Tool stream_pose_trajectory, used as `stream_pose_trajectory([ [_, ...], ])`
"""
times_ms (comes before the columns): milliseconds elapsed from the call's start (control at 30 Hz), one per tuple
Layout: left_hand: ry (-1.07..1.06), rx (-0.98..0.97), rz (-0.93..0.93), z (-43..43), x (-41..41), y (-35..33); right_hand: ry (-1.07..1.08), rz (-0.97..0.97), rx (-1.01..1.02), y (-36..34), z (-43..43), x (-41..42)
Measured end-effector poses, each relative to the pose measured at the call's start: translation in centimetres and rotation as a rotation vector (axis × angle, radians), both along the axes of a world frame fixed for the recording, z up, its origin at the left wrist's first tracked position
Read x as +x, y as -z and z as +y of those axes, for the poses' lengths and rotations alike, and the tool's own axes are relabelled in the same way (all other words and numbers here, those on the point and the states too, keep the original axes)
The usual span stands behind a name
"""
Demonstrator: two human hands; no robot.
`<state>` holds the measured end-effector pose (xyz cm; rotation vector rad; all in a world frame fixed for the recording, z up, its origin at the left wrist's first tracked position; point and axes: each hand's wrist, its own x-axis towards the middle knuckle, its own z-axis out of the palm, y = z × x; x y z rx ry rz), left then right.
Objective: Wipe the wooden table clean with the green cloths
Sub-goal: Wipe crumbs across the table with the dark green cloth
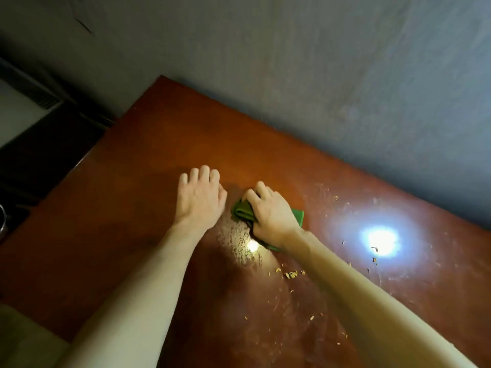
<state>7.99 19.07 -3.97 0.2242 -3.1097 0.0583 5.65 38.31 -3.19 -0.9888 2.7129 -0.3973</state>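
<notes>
Head view: the right hand [271, 216] is curled round a bunched green cloth [242, 210] and presses it onto the bench [159, 144] around mid-top. It's just beside the left hand [200, 197], which lies flat with fingers straight, holding nothing. Crumbs [291, 274] and a dusty smear sit nearer the person, with more bits off to the right around the lamp glare [381, 240]. I'd flatten the cloth, press evenly and drag the crumbs toward one edge in overlapping passes so they don't scatter.
</notes>
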Motion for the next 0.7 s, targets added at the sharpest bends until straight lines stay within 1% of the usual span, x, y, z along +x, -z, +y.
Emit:
stream_pose_trajectory([
  [33,0.026,0.014,-0.023,0.2,-1.2,0.0,-0.011,0.017,0.001,0.2,-0.1,-0.4],
  [67,-0.003,0.065,-0.024,0.7,-2.4,-0.2,-0.015,0.056,0.009,0.4,-0.5,-1.0],
  [100,-0.076,0.141,0.006,1.3,-3.3,-0.4,-0.012,0.121,0.016,0.5,-0.9,-1.8],
  [167,-0.216,0.241,0.117,2.2,-4.3,0.1,0.009,0.302,-0.010,1.2,-1.9,-4.7],
  [233,-0.212,0.255,0.250,2.5,-4.4,1.6,0.091,0.417,-0.029,1.8,-2.7,-8.8],
  [267,-0.199,0.288,0.300,2.4,-4.6,2.3,0.163,0.422,-0.047,1.7,-3.0,-10.8],
  [333,-0.209,0.365,0.327,2.2,-4.8,2.8,0.296,0.363,-0.094,1.2,-3.5,-13.8],
  [433,-0.213,0.353,0.287,2.3,-4.8,2.9,0.410,0.251,-0.177,1.2,-3.8,-13.2],
  [500,-0.185,0.337,0.263,2.1,-4.8,2.6,0.413,0.163,-0.232,1.5,-2.9,-10.1],
  [567,-0.188,0.329,0.214,2.0,-4.8,2.4,0.360,0.124,-0.214,1.7,-1.3,-6.7],
  [633,-0.195,0.329,0.185,2.0,-4.7,2.2,0.287,0.135,-0.165,1.9,-0.1,-5.3],
  [700,-0.192,0.315,0.190,2.1,-4.7,2.2,0.267,0.170,-0.135,2.2,0.0,-6.8],
])
